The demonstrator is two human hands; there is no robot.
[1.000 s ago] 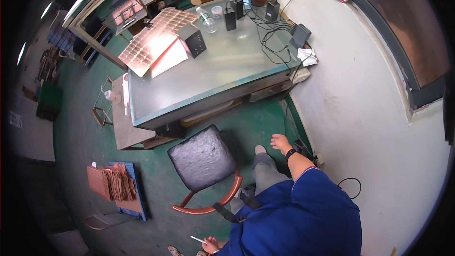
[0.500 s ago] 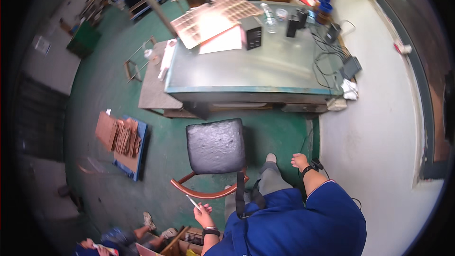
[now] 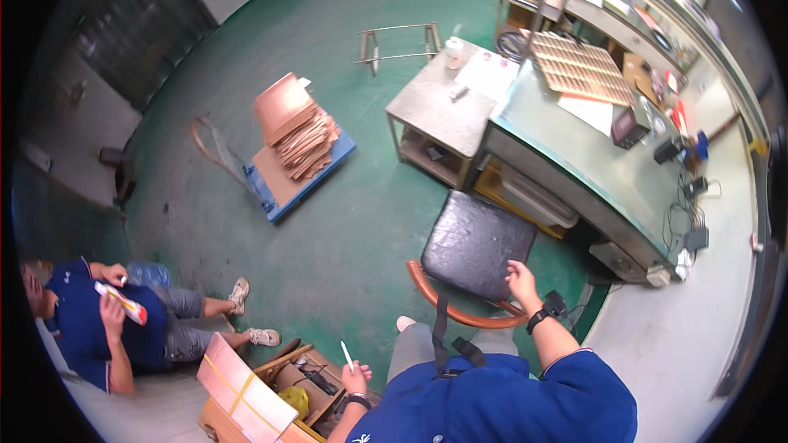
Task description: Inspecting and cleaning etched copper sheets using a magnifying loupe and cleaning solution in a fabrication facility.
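Note:
My left hand (image 3: 355, 377) is closed on a slim white pen (image 3: 346, 353), its tip pointing up and away from me. The hand is low in front of my body, beside a wooden box (image 3: 308, 373) with tools inside. My right hand (image 3: 519, 283) holds nothing, its fingers loosely bent and apart. In the view it overlaps the right edge of a black padded chair (image 3: 472, 242) with a curved wooden back rail (image 3: 435, 299). I cannot tell whether it touches the chair.
A seated person (image 3: 123, 320) at the left holds a white, yellow and red packet. Copper-coloured sheets (image 3: 300, 135) lie on a blue cart (image 3: 312, 195). A glass-topped bench (image 3: 566, 148) and a lower side table (image 3: 435, 94) stand beyond the chair; a wall is at right.
My view has swung left, bringing the seated person and the cart further in. My right hand now appears over the chair's edge instead of beside the wall. The pen stays in my left hand.

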